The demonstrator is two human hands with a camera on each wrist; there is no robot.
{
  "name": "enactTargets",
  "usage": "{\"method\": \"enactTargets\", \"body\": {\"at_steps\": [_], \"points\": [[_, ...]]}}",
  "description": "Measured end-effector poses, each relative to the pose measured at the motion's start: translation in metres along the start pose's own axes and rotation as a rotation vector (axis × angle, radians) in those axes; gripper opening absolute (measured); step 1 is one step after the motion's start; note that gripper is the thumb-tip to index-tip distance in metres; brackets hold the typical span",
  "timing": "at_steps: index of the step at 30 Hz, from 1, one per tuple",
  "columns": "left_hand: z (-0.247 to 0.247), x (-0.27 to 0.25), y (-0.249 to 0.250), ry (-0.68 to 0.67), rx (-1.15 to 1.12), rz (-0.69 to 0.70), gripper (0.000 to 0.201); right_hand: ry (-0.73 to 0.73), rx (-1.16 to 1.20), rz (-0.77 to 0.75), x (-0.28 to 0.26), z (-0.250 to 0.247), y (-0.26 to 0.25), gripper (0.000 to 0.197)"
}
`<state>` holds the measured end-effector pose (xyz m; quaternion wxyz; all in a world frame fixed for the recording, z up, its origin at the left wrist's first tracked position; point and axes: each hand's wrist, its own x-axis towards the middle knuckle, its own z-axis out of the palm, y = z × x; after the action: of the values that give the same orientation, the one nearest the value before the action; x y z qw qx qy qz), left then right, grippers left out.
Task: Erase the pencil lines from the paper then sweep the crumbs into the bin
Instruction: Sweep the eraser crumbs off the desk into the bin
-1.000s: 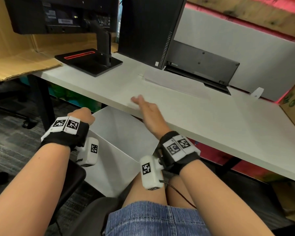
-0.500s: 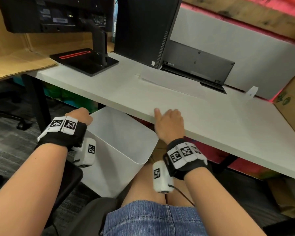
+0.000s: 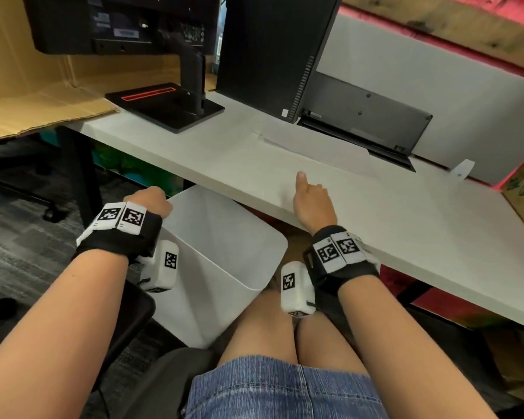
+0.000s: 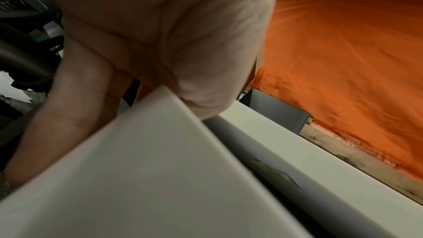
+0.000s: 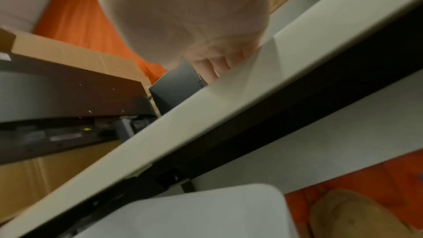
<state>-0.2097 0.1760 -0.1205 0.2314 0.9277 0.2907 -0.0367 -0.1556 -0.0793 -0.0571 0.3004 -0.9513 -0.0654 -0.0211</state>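
**Sweeping crumbs off the edge, bin held underneath**

So I'm on the sweep part, by my guess. My left hand [image 3: 147,199] has the bin [image 3: 224,237] by its rim at roughly 9 o'clock from the other hand, tipped up under the tabletop [image 3: 406,225] edge. I'd say that's so whatever gets pushed off drops straight in. From the left wrist view it's clearly a grip: fingers [image 4: 75,100] curled down one side of the rim, thumb pad on the other.

My right hand [image 3: 312,204] lies on the tabletop right at the near edge, just above the bin's opening, fingers mostly folded under with one poking out toward 12 o'clock. It's holding nothing, looks like it's dragging crumbs toward the edge. The crumbs are too tiny for me to spot in any view.

The paper [image 3: 315,149] sits further back at about 12 o'clock from that hand, near the black monitor [image 3: 266,52], and looks clean from here, though faint lines wouldn't show.

The head view gives the whole layout. The right wrist view adds what it can't: the dark underside of the tabletop, with the bin's corner directly below the edge.
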Motion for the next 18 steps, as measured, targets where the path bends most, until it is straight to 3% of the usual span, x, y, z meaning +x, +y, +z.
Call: {"method": "enactTargets", "body": {"at_steps": [2, 5, 7, 9, 11, 13, 15, 16, 18], "points": [[0.000, -0.001, 0.000, -0.010, 0.000, 0.000, 0.022, -0.061, -0.117, -0.028, 0.001, 0.007, -0.008, 0.050], [0.000, -0.002, 0.001, -0.016, 0.001, -0.002, 0.021, -0.081, -0.199, -0.277, -0.018, 0.036, -0.036, 0.049], [0.000, -0.003, 0.001, -0.009, 0.009, -0.008, 0.021, -0.160, -0.015, -0.401, -0.036, 0.048, -0.055, 0.049], [-0.001, -0.004, 0.001, 0.007, 0.018, -0.019, 0.022, -0.293, 0.268, -0.365, -0.044, 0.042, -0.066, 0.048], [-0.003, -0.005, 0.000, 0.010, 0.014, -0.032, 0.023, -0.245, 0.336, -0.322, -0.034, 0.024, -0.065, 0.046], [-0.005, -0.006, -0.002, 0.004, 0.001, -0.042, 0.023, -0.179, 0.179, -0.215, -0.007, 0.013, -0.058, 0.052], [-0.007, -0.006, -0.005, -0.003, -0.013, -0.055, 0.023, -0.210, -0.015, -0.081, 0.015, 0.014, -0.048, 0.063], [-0.007, -0.005, -0.007, -0.002, -0.022, -0.060, 0.023, -0.220, -0.094, -0.094, 0.018, 0.021, -0.045, 0.066], [-0.008, -0.003, -0.010, 0.007, -0.034, -0.068, 0.023, -0.224, -0.203, -0.289, 0.005, 0.041, -0.046, 0.063]]}}
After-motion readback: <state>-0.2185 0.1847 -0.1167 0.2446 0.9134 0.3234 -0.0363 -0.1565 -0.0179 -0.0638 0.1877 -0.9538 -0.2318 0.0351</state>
